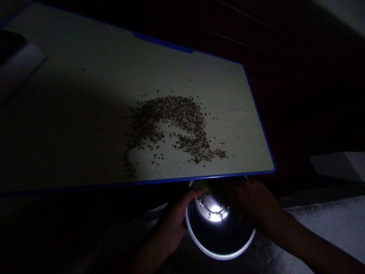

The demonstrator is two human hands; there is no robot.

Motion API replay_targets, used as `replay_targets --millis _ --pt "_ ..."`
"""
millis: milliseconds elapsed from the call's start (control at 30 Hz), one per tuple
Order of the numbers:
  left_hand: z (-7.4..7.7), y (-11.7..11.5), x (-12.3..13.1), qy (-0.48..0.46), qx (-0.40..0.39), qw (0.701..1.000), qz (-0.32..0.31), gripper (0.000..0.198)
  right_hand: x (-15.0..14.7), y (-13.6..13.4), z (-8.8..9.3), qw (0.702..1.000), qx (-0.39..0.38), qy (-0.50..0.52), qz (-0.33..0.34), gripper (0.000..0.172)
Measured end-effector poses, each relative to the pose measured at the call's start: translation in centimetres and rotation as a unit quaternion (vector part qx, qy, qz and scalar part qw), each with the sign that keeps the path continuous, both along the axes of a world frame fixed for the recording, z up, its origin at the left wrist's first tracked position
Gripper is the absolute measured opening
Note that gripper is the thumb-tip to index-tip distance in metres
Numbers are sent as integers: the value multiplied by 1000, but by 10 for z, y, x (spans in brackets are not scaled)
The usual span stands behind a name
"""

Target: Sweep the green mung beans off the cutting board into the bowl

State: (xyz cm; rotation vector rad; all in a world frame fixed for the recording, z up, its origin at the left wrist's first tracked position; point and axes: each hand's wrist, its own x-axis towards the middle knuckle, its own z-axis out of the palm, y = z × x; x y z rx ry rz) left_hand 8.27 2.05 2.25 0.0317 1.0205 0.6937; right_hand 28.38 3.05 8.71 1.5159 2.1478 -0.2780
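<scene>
Fingers of your left hand [171, 224] grip the steel bowl [219, 228] rim at nine o'clock; right hand's [253, 201] grip is unclear. Keep the rim tucked under the surface [71, 114] edge while sweeping green beans [173, 125] toward six o'clock.

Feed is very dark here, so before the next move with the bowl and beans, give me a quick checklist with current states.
1. Bowl under the table edge: ok.
2. Left hand on the bowl rim: ok.
3. Right hand at the bowl's far side: ok; actual grip: cannot tell.
4. Some beans in the bowl: ok.
5. Beans all off the table: not ok, a scattered pile remains.
6. Bowl level: cannot tell, too dark.
</scene>
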Motion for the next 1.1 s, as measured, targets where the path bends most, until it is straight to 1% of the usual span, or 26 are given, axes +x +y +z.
replay_targets --millis 67,233,400,533,600,667,733,833,900,1000,1067,1100 --pt "-1 0 0 -9 8 1000 4 9 1 0 0 1000 -12 -4 0 47" --pt "-2 -1 0 -1 12 1000 7 8 3 0 0 999 -31 -18 -8 39" --pt "1 -1 -2 10 -9 1000 6 10 1 2 1 1000 -22 -19 -10 38" --pt "1 1 -1 7 3 1000 7 8 -3 5 3 1000 -15 -15 -2 34" --pt "1 1 -1 1 7 1000 9 7 -4 7 3 1000 -12 -10 2 35" --pt "2 2 0 -8 -1 1000 12 11 -4 8 2 1000 -6 -2 5 37" --pt "4 2 0 -8 -7 1000 16 14 -4 9 0 1000 1 10 5 38" --pt "7 3 0 -7 -6 1000 17 15 -4 9 -3 999 10 30 -2 30" --pt "7 3 0 -6 -13 1000 13 19 -2 7 -3 999 16 51 -9 27" --pt "5 2 -1 1 -39 999 9 27 6 1 0 995 22 96 -21 28" --pt "2 1 -2 1 -41 999 17 25 16 -2 4 991 14 128 -29 24" --pt "1 1 -2 1 -37 999 21 23 21 -3 7 986 0 163 -44 22"
